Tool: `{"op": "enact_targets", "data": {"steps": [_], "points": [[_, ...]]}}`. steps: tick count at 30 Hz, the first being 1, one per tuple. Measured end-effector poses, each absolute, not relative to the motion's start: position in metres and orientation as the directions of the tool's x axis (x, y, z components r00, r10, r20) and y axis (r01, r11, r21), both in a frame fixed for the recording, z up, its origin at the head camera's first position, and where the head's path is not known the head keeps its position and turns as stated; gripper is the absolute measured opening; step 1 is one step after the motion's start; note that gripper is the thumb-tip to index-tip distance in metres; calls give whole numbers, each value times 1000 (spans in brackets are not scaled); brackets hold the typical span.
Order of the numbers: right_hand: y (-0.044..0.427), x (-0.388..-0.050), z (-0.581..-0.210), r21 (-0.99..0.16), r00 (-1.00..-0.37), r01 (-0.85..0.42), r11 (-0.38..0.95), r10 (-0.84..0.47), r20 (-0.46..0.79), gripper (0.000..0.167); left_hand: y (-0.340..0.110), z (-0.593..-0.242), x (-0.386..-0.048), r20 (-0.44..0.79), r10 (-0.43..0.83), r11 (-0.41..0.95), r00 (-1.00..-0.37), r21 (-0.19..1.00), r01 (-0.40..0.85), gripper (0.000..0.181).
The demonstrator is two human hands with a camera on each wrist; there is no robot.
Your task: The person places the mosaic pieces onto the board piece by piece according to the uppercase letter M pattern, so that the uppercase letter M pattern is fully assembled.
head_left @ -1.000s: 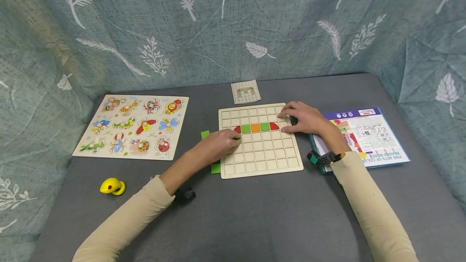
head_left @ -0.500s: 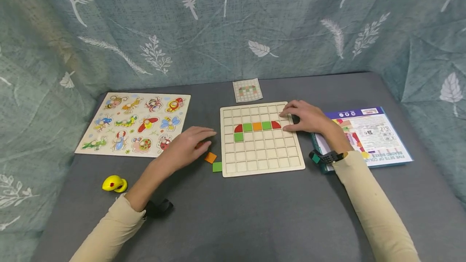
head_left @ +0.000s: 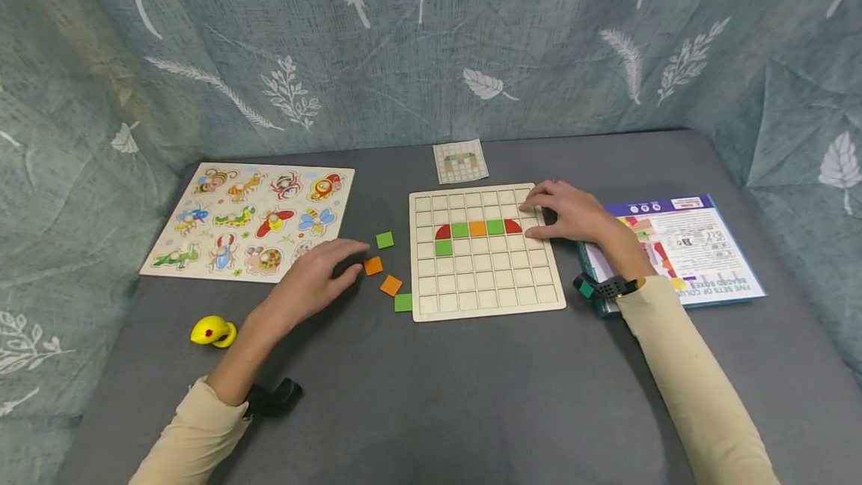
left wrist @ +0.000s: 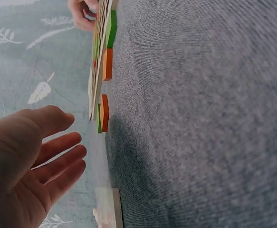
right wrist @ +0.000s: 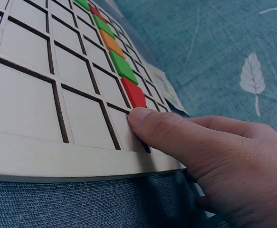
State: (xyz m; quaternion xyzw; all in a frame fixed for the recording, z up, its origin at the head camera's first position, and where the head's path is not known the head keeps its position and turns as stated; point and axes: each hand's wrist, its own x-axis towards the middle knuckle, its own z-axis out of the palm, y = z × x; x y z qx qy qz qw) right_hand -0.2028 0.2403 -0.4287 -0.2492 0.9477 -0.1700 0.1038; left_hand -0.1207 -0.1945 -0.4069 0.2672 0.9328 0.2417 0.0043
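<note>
Left hand (head_left: 306, 283) hovers by leftmost orange tile (head_left: 373, 266)

Its fingers hang loosely apart, insect puzzle (head_left: 252, 240) just beyond the knuckles. The grid board (head_left: 491, 302) sits central on the worktop (head_left: 471, 403), a green tile (head_left: 402, 303) against its left edge. Right hand (head_left: 572, 214) — thumb and fingers spread — rests on the right edge, booklet (head_left: 707, 245) by that wrist. Worktop stretches from the near edge.

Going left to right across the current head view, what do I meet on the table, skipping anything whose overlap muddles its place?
Yellow toy → left hand → farther loose green tile → wooden grid board → printed sheet.
</note>
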Motion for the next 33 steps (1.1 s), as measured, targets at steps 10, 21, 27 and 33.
{"op": "enact_targets", "data": {"steps": [10, 21, 27, 33], "points": [[241, -203, -430, -377, -851, -443, 814, -514, -109, 49, -189, -420, -114, 158, 574, 697, -804, 422, 580, 37], [240, -202, -428, -377, -858, -440, 815, -506, -91, 49, -187, -419, -113, 146, 564, 708, -813, 422, 567, 37], [239, -202, -428, -369, -860, -437, 820, -501, -94, 49, -188, -420, -113, 134, 560, 709, -818, 434, 556, 37], [240, -203, -429, -372, -854, -441, 816, -509, -103, 51, -189, -422, -116, 135, 562, 708, -816, 433, 559, 36]]}}
